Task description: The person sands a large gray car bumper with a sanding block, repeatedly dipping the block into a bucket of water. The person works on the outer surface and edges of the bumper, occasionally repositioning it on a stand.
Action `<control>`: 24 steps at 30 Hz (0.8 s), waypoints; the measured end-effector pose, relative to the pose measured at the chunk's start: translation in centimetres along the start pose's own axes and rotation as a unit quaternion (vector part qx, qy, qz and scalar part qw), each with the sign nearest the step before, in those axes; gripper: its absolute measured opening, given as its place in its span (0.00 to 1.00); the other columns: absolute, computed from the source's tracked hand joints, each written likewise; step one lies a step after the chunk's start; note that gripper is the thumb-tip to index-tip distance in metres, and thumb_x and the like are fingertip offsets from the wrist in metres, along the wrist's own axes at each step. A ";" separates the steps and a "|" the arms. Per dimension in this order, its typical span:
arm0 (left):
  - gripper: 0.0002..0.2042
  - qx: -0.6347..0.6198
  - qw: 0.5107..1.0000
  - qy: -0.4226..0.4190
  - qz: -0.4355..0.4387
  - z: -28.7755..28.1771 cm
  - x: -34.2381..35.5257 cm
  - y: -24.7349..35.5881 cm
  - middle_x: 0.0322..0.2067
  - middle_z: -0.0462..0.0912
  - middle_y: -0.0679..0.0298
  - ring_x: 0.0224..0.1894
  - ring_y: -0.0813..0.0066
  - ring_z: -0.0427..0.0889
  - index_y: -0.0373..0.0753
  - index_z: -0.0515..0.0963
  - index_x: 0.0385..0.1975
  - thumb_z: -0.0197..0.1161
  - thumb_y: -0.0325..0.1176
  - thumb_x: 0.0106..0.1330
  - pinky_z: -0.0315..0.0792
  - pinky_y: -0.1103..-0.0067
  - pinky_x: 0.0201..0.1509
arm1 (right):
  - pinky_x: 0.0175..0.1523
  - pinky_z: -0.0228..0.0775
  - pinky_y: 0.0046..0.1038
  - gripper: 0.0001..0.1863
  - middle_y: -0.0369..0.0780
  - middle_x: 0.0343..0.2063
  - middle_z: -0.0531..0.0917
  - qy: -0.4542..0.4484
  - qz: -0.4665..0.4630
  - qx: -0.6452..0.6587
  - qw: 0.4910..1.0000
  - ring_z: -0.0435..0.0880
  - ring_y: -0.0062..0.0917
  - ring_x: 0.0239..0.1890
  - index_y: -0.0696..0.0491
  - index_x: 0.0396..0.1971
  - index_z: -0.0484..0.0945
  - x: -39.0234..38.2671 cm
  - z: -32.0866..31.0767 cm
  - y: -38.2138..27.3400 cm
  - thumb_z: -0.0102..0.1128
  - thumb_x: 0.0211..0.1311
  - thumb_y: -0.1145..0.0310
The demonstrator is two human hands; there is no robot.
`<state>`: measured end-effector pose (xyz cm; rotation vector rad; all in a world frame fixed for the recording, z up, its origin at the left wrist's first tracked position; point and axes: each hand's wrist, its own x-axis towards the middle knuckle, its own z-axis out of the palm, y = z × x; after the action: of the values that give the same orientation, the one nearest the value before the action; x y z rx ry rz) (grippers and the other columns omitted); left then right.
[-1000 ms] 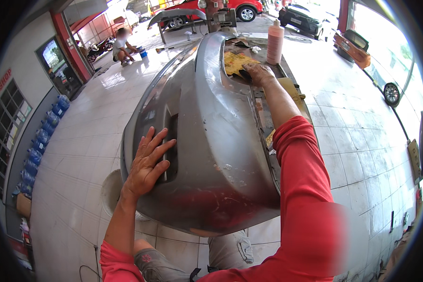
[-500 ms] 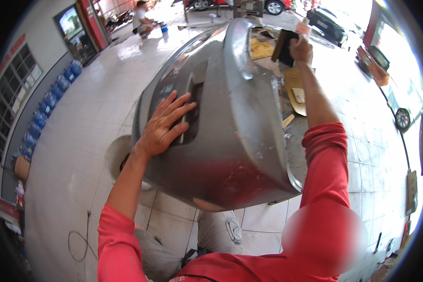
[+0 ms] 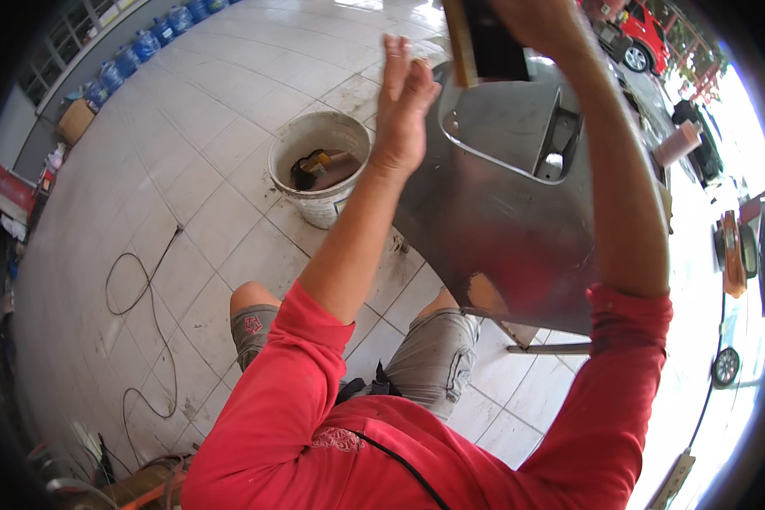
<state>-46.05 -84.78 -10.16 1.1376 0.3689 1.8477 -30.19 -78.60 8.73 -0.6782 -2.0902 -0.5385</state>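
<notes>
A grey car bumper (image 3: 503, 234) with reddish and bare patches stands in front of me on the right. My left hand (image 3: 406, 110) is raised beside its left edge, fingers stretched out and holding nothing. At the top, my right hand (image 3: 542, 24) grips a dark flat block (image 3: 495, 49) with a tan edge, held above the bumper's far end. The picture's upper rim cuts off part of this hand and the block. Left of the bumper, a dirty white bucket (image 3: 321, 204) holds murky liquid and a yellow and black item (image 3: 316, 163).
A pink bottle (image 3: 677, 144) stands beyond my right forearm. A dark cable (image 3: 176, 361) loops over the tiled floor (image 3: 204, 178) on the left. Blue water jugs (image 3: 127, 61) and a cardboard box (image 3: 76, 121) line the wall. A red car (image 3: 644, 38) is parked at the far right.
My left hand has come off the bumper and opened in the air. The right hand has brought the block leftward over the bumper. The view has turned left and down, showing the bucket fully.
</notes>
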 end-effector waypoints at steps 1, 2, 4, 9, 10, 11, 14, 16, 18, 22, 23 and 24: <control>0.54 0.024 0.998 0.049 -0.008 -1.7 -0.3 1.1 0.83 0.51 0.59 0.80 0.59 0.60 0.45 0.35 0.86 0.70 0.52 0.74 0.60 0.54 0.77 | 0.51 0.79 0.51 0.25 0.61 0.36 0.87 -0.104 0.089 -0.003 0.991 0.87 0.57 0.43 0.62 0.56 0.82 0.0 1.8 -4.2 0.56 0.59 0.69; 0.46 0.057 0.984 0.152 -0.067 -2.3 -1.2 3.0 0.74 0.69 0.58 0.72 0.65 0.72 0.39 0.51 0.83 0.74 0.44 0.72 0.67 0.56 0.74 | 0.61 0.76 0.49 0.30 0.61 0.47 0.86 -0.188 0.153 0.067 0.968 0.86 0.56 0.54 0.60 0.65 0.78 -0.8 3.9 -6.4 0.59 0.67 0.60; 0.24 -0.010 0.992 0.079 -0.099 -6.2 -1.5 4.4 0.51 0.87 0.63 0.55 0.72 0.85 0.33 0.76 0.61 0.76 0.34 0.69 0.78 0.73 0.62 | 0.42 0.85 0.44 0.13 0.47 0.31 0.87 -0.092 -0.044 0.007 0.995 0.92 0.42 0.33 0.58 0.21 0.86 -3.9 10.5 -7.8 0.62 0.60 0.66; 0.20 0.039 0.957 0.108 -0.266 -18.2 -8.7 4.1 0.50 0.88 0.59 0.46 0.71 0.89 0.31 0.79 0.58 0.75 0.29 0.70 0.85 0.74 0.50 | 0.41 0.81 0.38 0.24 0.56 0.29 0.85 -0.057 0.323 0.295 0.897 0.91 0.43 0.31 0.63 0.59 0.82 -15.0 19.0 -16.4 0.62 0.67 0.66; 0.20 0.061 0.954 0.114 -0.269 -19.9 -10.0 3.2 0.50 0.88 0.58 0.46 0.70 0.89 0.31 0.79 0.58 0.75 0.29 0.69 0.84 0.74 0.50 | 0.41 0.81 0.36 0.23 0.54 0.31 0.87 -0.034 0.368 0.310 0.876 0.90 0.37 0.31 0.63 0.58 0.82 -17.8 20.8 -18.2 0.66 0.69 0.65; 0.21 0.106 0.947 0.143 -0.268 -21.4 -11.3 2.4 0.50 0.88 0.58 0.46 0.70 0.89 0.31 0.79 0.58 0.76 0.29 0.69 0.84 0.74 0.50 | 0.40 0.80 0.35 0.24 0.53 0.34 0.88 -0.041 0.414 0.312 0.854 0.89 0.35 0.30 0.63 0.58 0.82 -20.1 22.1 -20.3 0.70 0.70 0.61; 0.22 0.160 0.926 0.178 -0.292 -24.5 -15.4 0.5 0.50 0.88 0.58 0.46 0.70 0.89 0.32 0.79 0.58 0.77 0.27 0.66 0.84 0.75 0.51 | 0.41 0.79 0.33 0.24 0.50 0.35 0.90 -0.087 0.512 0.311 0.796 0.88 0.27 0.32 0.61 0.54 0.85 -26.4 25.0 -25.9 0.72 0.71 0.56; 0.23 0.087 0.925 0.129 -0.347 -25.7 -17.8 0.2 0.50 0.87 0.58 0.47 0.70 0.88 0.32 0.78 0.59 0.77 0.24 0.64 0.84 0.75 0.51 | 0.46 0.80 0.34 0.23 0.51 0.43 0.90 -0.096 0.620 0.400 0.668 0.90 0.38 0.39 0.61 0.52 0.87 -29.2 25.7 -27.8 0.71 0.70 0.56; 0.24 0.026 0.917 0.108 -0.382 -26.3 -19.0 0.5 0.49 0.87 0.58 0.48 0.70 0.88 0.32 0.78 0.59 0.75 0.22 0.63 0.83 0.75 0.52 | 0.52 0.80 0.35 0.22 0.53 0.50 0.89 -0.091 0.641 0.442 0.621 0.91 0.41 0.47 0.61 0.53 0.86 -31.1 26.3 -28.3 0.69 0.72 0.57; 0.22 0.092 0.926 0.071 -0.358 -27.7 -17.8 0.1 0.48 0.86 0.60 0.50 0.70 0.87 0.32 0.77 0.58 0.73 0.24 0.64 0.82 0.75 0.54 | 0.66 0.76 0.35 0.22 0.53 0.63 0.83 -0.133 0.550 0.326 0.757 0.85 0.40 0.64 0.59 0.60 0.84 -31.6 24.6 -28.6 0.67 0.75 0.61; 0.22 0.141 0.930 0.057 -0.335 -28.6 -16.7 -0.4 0.47 0.86 0.60 0.50 0.70 0.87 0.32 0.77 0.58 0.72 0.25 0.65 0.82 0.75 0.54 | 0.68 0.75 0.36 0.22 0.53 0.66 0.81 -0.160 0.525 0.262 0.794 0.82 0.43 0.67 0.59 0.61 0.84 -30.5 22.6 -28.3 0.68 0.75 0.62; 0.21 0.285 0.923 0.022 -0.258 -29.5 -14.8 -0.8 0.47 0.87 0.58 0.50 0.66 0.88 0.33 0.77 0.59 0.70 0.26 0.66 0.82 0.73 0.55 | 0.70 0.74 0.36 0.21 0.52 0.67 0.81 -0.120 0.492 0.256 0.824 0.81 0.44 0.68 0.58 0.61 0.84 -29.7 20.0 -27.8 0.70 0.72 0.66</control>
<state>-67.52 -90.71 -34.56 1.2190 1.1731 1.3225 -45.15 -95.94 -30.38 -1.3777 -1.6539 0.6971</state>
